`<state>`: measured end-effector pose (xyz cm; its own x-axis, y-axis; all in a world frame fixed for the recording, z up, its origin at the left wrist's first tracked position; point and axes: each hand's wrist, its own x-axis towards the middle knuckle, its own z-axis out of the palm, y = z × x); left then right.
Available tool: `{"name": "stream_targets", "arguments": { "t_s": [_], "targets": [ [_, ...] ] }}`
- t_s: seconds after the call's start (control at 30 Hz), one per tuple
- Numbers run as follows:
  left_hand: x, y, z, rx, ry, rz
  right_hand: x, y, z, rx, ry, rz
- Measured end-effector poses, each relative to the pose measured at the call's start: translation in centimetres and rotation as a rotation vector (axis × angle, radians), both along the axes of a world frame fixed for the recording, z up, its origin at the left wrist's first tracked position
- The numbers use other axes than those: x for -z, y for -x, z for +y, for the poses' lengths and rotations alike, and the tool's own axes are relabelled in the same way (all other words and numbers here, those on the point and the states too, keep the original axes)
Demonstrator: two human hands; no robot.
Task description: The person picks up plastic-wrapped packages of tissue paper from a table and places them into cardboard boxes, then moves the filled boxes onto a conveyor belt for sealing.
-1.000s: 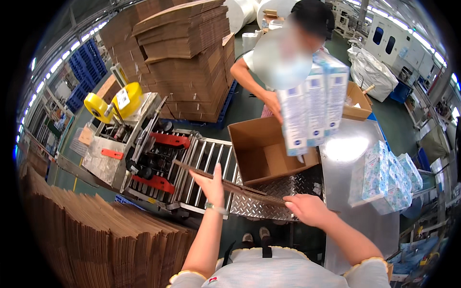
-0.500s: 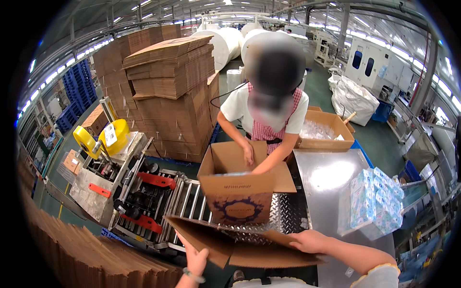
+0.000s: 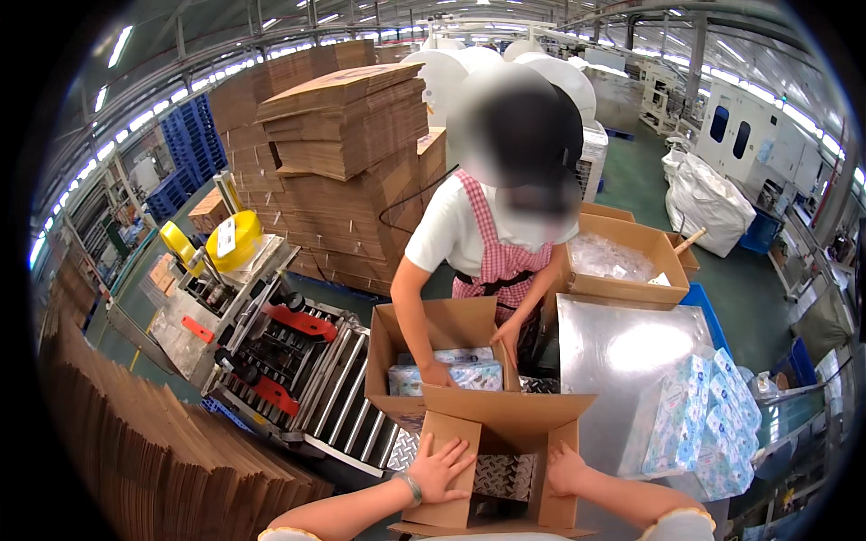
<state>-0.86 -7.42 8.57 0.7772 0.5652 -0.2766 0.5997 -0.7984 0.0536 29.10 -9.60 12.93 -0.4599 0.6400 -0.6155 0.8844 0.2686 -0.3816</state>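
A brown cardboard box (image 3: 492, 406) stands open in front of me, with patterned metal plate showing through its middle. Fingers spread, my left hand (image 3: 439, 469) lies flat on its left flap. On the right flap rests my right hand (image 3: 566, 471), its fingers laid against the cardboard and the thumb apart. Just beyond, a second open carton (image 3: 383, 361) holds blue-and-white plastic-wrapped packs (image 3: 469, 374). A co-worker in a checked apron has one hand (image 3: 439, 374) on those packs and the other (image 3: 508, 341) at the carton's right wall.
Left are a roller conveyor (image 3: 347, 383), a taping machine with yellow tape rolls (image 3: 236, 243) and stacked flat cartons (image 3: 180, 442). More cartons (image 3: 343, 198) rise behind. Wrapped packs (image 3: 699, 419) sit on a metal table (image 3: 600, 361) at right, near a box of clear plastic (image 3: 622, 288).
My box has gone from partly folded to opened out. My left hand has moved from its outer edge onto the left flap. The co-worker's carton has shifted toward me, showing packs inside.
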Motion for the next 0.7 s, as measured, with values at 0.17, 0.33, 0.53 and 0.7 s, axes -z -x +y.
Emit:
{"name": "stream_targets", "arguments": {
  "t_s": [0.17,0.33,0.53,0.7],
  "targets": [
    [2.2,1.4,-2.9,-0.07,-0.042,-0.032,-10.1,2.3,6.3,-0.17,-0.975,0.38],
    [-5.2,1.9,-6.5,0.022,0.876,-0.112,-6.6,0.1,5.7,0.078,-0.231,0.233],
    [-8.0,-0.5,-1.8,0.152,0.251,-0.309,2.1,-2.9,1.1,-0.124,-0.129,0.117],
    [-4.0,1.6,-0.1,0.035,-0.491,-0.534,2.6,-3.1,3.6,0.347,-0.686,0.544]
  ]
}}
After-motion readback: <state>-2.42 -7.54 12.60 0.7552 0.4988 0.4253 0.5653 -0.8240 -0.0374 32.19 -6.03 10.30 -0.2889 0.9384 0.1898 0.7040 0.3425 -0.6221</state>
